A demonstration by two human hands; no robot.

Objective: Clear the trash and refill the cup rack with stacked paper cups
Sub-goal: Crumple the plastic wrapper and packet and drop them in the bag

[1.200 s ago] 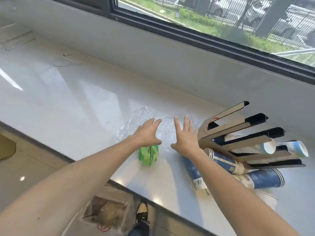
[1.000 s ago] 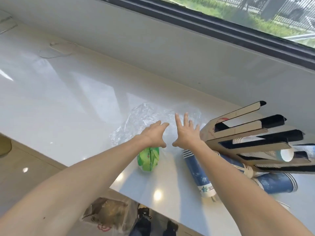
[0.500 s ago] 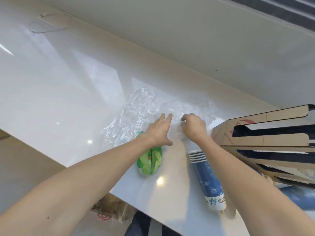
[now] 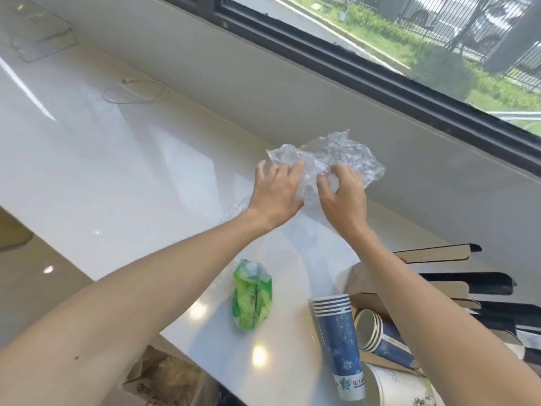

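Hands (image 4: 310,194) w/ clear plastic wrap (image 4: 336,159)

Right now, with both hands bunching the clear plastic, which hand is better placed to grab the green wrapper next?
Probably the left hand. The green wrapper lies under the left forearm, while the right hand is over by the cup stack.

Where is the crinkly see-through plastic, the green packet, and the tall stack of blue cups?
clear plastic wrap (image 4: 348,155), head view, on the crumpled top above the hands.
green packet (image 4: 252,298), head view, on the middle of its face.
stack of blue cups (image 4: 339,338), head view, on the outer cup's blue side.
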